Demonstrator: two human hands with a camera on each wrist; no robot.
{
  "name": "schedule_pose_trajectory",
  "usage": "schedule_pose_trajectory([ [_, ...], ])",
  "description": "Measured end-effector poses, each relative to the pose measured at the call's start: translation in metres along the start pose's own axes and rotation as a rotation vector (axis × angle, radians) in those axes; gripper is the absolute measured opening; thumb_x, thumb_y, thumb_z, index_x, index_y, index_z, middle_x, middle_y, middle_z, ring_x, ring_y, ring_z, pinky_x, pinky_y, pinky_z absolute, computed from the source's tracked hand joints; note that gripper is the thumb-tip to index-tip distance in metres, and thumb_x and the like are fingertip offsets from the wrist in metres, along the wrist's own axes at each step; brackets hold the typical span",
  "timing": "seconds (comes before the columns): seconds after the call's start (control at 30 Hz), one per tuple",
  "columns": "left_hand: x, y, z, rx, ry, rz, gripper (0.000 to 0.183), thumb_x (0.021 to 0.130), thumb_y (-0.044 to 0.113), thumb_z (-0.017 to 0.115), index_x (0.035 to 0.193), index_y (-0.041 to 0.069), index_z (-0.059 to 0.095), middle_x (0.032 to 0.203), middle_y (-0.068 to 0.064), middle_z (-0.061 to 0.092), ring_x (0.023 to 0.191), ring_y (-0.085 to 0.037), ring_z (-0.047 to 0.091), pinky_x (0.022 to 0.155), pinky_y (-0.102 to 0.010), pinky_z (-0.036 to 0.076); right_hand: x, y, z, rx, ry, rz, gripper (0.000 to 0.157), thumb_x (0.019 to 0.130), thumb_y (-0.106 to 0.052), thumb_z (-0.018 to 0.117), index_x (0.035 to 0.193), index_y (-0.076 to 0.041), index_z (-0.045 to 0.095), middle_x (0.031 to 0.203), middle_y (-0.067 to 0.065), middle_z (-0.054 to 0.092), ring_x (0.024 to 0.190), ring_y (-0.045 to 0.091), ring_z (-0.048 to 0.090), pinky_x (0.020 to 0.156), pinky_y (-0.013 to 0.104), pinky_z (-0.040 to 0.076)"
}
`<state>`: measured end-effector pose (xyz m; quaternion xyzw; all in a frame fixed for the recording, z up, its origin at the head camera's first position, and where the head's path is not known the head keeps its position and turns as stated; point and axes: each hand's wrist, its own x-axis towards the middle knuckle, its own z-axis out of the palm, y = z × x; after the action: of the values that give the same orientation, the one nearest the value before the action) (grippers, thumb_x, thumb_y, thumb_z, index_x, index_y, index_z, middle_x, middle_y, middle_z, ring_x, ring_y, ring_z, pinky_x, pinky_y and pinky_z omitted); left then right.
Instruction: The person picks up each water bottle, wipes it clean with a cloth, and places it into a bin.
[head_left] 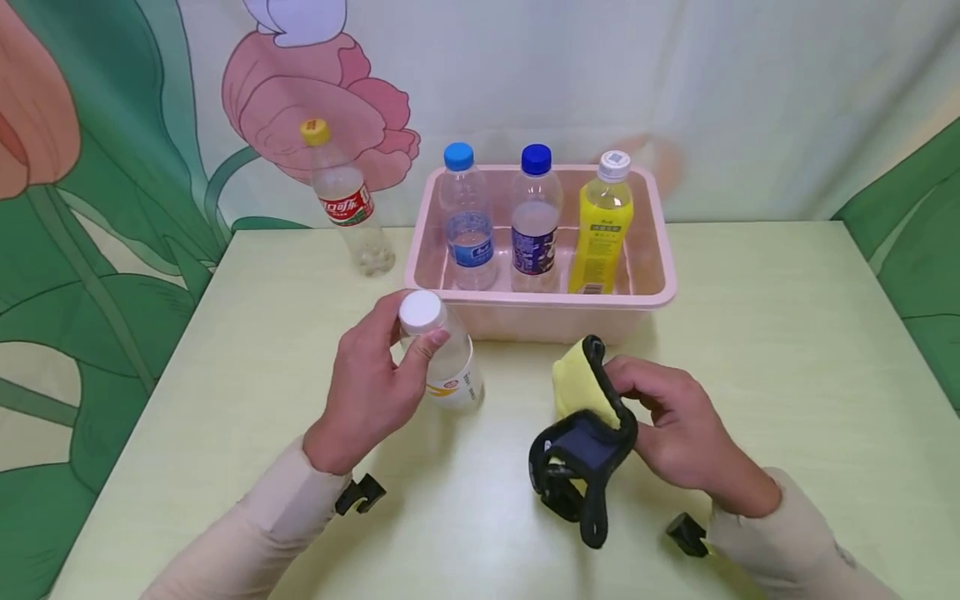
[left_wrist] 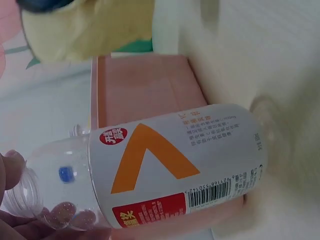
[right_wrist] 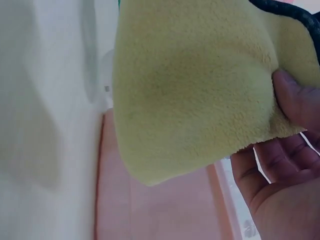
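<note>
My left hand (head_left: 375,375) grips a clear plastic bottle (head_left: 457,385) near its neck, thumb and fingers just under the white cap (head_left: 422,310). The left wrist view shows the bottle's white label (left_wrist: 150,170) with an orange mark and a barcode; the bottle leans slightly in front of the pink tub. To the right, my right hand (head_left: 678,421) pinches a yellow fleecy cloth (head_left: 577,383) with black edging and a dark blue patch. It hangs folded over the table. In the right wrist view the cloth (right_wrist: 195,95) spreads out from between thumb and fingers.
A pink tub (head_left: 540,321) stands at the back of the table, holding a light-blue-capped bottle (head_left: 468,225), a dark-blue-capped bottle (head_left: 536,221) and a yellow drink bottle (head_left: 602,229). Left of it is a yellow-capped bottle (head_left: 347,204) with a red label. A patterned curtain (head_left: 750,108) hangs behind.
</note>
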<state>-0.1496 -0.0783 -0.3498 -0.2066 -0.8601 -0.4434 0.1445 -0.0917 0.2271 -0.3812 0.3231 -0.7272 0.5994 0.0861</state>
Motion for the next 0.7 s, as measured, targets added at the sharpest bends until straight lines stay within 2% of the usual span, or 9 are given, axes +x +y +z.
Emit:
schedule_pose_trajectory([
  [0.1,-0.002,0.005,0.01,-0.06,-0.069,0.035,0.042,0.094,0.009,0.076,0.13,-0.004,0.059,0.123,-0.018,0.072,0.117,-0.032,0.073,0.103,-0.048,0.059,0.008,-0.006,0.0,-0.028,0.018,0.0,0.038,0.077,0.027,0.072,0.098,-0.004,0.068,0.099,0.007,0.07,0.094,0.012,0.063,0.088,0.02,0.06],
  [0.23,0.0,0.009,0.023,-0.179,-0.195,0.078,0.039,0.093,0.008,0.077,0.128,-0.002,0.062,0.121,-0.015,0.073,0.115,-0.028,0.073,0.103,-0.042,0.059,0.023,-0.012,0.0,-0.058,0.029,-0.01,0.035,0.079,0.025,0.073,0.101,-0.002,0.068,0.101,0.008,0.069,0.096,0.014,0.063,0.091,0.021,0.06],
  [0.33,0.005,0.009,0.032,-0.284,-0.3,0.103,0.04,0.091,0.006,0.079,0.127,-0.001,0.064,0.118,-0.013,0.073,0.112,-0.024,0.072,0.103,-0.036,0.059,0.036,-0.013,0.0,-0.111,0.008,0.017,0.032,0.081,0.022,0.073,0.099,-0.004,0.066,0.1,0.005,0.067,0.096,0.014,0.062,0.09,0.022,0.059],
  [0.4,0.007,0.009,0.038,-0.334,-0.353,0.126,0.041,0.09,0.004,0.08,0.127,-0.001,0.064,0.116,-0.014,0.072,0.11,-0.023,0.071,0.102,-0.034,0.059,0.045,-0.013,0.0,-0.173,-0.033,0.029,0.034,0.081,0.023,0.071,0.097,-0.006,0.063,0.098,0.003,0.065,0.095,0.014,0.06,0.087,0.024,0.058],
  [0.53,0.01,0.007,0.048,-0.4,-0.381,0.191,0.042,0.089,-0.002,0.078,0.128,-0.004,0.063,0.115,-0.017,0.072,0.108,-0.022,0.07,0.1,-0.033,0.06,0.057,-0.014,-0.001,-0.331,-0.149,0.104,0.04,0.075,0.024,0.067,0.092,-0.011,0.056,0.09,-0.002,0.058,0.09,0.015,0.055,0.078,0.029,0.053],
  [0.63,0.009,0.008,0.055,-0.427,-0.361,0.198,0.041,0.089,-0.004,0.077,0.127,-0.006,0.063,0.114,-0.019,0.072,0.106,-0.02,0.071,0.098,-0.032,0.061,0.059,-0.014,-0.003,-0.413,-0.245,0.217,0.039,0.074,0.022,0.064,0.088,-0.013,0.053,0.083,-0.002,0.053,0.083,0.016,0.051,0.072,0.031,0.046],
  [0.7,0.008,0.008,0.058,-0.442,-0.36,0.195,0.041,0.089,-0.004,0.077,0.128,-0.007,0.063,0.115,-0.02,0.072,0.106,-0.02,0.071,0.098,-0.032,0.061,0.056,-0.008,-0.004,-0.448,-0.307,0.302,0.038,0.075,0.021,0.065,0.09,-0.013,0.056,0.082,-0.002,0.055,0.081,0.017,0.052,0.072,0.033,0.046],
])
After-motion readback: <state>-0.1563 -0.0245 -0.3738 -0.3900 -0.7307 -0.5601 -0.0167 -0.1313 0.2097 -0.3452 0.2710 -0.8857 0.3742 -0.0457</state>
